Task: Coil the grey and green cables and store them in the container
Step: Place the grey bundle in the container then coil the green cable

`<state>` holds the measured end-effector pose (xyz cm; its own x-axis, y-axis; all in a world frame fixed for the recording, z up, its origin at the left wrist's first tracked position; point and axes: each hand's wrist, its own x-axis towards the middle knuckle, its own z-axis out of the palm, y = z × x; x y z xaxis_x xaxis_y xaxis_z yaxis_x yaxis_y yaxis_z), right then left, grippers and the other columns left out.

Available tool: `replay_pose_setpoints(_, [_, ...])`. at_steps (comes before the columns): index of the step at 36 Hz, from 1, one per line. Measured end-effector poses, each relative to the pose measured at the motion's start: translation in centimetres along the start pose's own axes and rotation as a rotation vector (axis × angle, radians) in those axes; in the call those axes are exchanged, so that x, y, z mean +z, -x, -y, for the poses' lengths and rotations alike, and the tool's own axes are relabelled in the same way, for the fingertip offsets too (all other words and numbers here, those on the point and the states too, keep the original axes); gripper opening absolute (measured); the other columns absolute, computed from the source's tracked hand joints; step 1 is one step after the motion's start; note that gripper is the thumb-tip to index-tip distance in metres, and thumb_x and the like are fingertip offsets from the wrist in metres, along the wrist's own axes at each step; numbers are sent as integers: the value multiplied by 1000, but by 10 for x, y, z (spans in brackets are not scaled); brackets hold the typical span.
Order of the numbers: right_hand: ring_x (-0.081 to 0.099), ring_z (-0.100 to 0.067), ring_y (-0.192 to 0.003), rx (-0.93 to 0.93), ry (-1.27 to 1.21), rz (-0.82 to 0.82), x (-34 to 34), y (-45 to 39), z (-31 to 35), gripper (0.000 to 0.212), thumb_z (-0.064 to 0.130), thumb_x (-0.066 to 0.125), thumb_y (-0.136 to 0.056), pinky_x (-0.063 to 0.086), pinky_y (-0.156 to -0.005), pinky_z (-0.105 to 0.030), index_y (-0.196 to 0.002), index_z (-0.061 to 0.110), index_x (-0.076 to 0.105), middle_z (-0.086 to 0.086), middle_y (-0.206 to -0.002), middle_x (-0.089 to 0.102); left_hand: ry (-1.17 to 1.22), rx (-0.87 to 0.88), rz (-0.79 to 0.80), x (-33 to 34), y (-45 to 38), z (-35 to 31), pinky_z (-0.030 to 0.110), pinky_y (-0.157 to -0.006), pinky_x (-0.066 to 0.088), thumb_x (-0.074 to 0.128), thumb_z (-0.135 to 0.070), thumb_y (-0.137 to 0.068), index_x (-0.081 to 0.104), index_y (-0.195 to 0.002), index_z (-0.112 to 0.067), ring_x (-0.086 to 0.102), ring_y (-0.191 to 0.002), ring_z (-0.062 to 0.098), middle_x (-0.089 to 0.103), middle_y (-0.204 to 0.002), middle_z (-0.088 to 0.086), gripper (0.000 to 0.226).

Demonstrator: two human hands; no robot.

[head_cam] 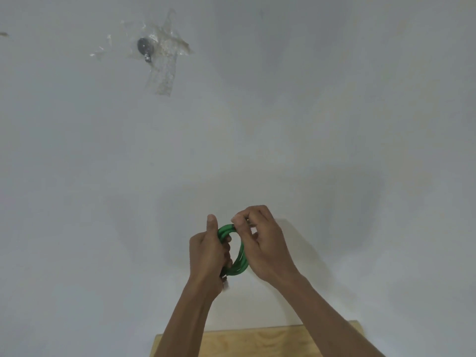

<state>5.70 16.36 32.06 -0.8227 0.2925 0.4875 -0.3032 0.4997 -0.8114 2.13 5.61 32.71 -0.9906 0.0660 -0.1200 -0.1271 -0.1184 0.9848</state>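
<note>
Two bare hands raised before a white wall, green cable coiled in small loops between them, left hand clenched around the coil's left side, right hand pinching its top arc, plywood surface below the forearms.

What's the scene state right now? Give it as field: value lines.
left hand: closed around one side of the green cable coil
right hand: pinching the top of the coil with thumb and fingers
green cable: wound into several loops, held in the air between both hands
grey cable: not in view
container: not in view
wooden surface: light plywood at bottom edge, below the forearms
background: plain white wall with a small dark fitting under clear tape, upper left
</note>
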Motion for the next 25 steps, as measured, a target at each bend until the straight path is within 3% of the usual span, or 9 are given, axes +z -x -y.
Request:
replay_pose_setpoints(2, [55, -6, -108, -32, 82, 29, -1, 5, -3, 24, 32, 47, -104, 45, -85, -14, -112, 30, 69, 17, -107, 47, 29, -15, -30, -3, -3, 1, 27, -44, 29, 44, -47, -103, 57, -66, -2, 29, -38, 18, 33, -43, 2, 61])
replay_pose_setpoints(5, [53, -4, -100, -58, 174, 22, -2, 10, -4, 27, 26, 55, -101, 38, -78, -5, -122, 29, 70, 15, -100, 47, 63, -34, -56, -7, -6, 4, 27, -46, 30, 46, -47, -103, 57, -66, -3, 30, -39, 19, 33, -44, 2, 59])
replay_pose_setpoints(9, [54, 2, -83, 19, 150, -52, 1, 15, 2, 19, 26, 70, -91, 40, -69, -5, -107, 33, 77, 14, -83, 57, 128, -113, -92, -6, -6, 5, 27, -51, 30, 47, -47, -101, 46, -59, -11, 30, -41, 18, 32, -46, 2, 55])
replay_pose_setpoints(13, [57, -3, -70, 69, 160, -120, 11, 23, 2, 4, 32, 77, -83, 42, -62, -11, -86, 30, 79, 16, -72, 66, 188, -152, -100, -3, -6, -1, 28, -52, 29, 52, -43, -98, 39, -49, -15, 30, -40, 18, 30, -43, 1, 58])
replay_pose_setpoints(15, [56, -3, -66, 106, 174, -137, 14, 25, 2, 7, 36, 77, -82, 44, -61, -15, -82, 29, 79, 18, -69, 66, 203, -145, -94, -2, -5, -3, 29, -53, 31, 55, -43, -96, 41, -46, -16, 33, -39, 20, 35, -41, 1, 59])
replay_pose_setpoints(18, [57, -2, -76, 159, 228, -95, 16, 23, 4, 13, 42, 75, -83, 47, -67, -22, -84, 30, 79, 19, -73, 66, 189, -132, -63, -4, -3, -4, 27, -51, 31, 59, -44, -95, 43, -50, -13, 35, -34, 19, 38, -39, 1, 57])
replay_pose_setpoints(21, [52, -3, -94, 213, 256, -43, 16, 19, 6, 17, 46, 72, -84, 43, -68, -20, -85, 30, 78, 20, -80, 64, 199, -110, -28, -6, -2, -1, 26, -48, 30, 61, -42, -94, 49, -47, -14, 34, -34, 18, 37, -41, 1, 56])
replay_pose_setpoints(25, [54, -5, -96, 261, 168, -72, 17, 16, 3, 15, 44, 78, -80, 46, -70, -20, -82, 30, 78, 15, -85, 56, 249, -69, 24, -10, -3, 0, 27, -51, 29, 64, -35, -95, 51, -51, -13, 32, -36, 17, 37, -42, 1, 51])
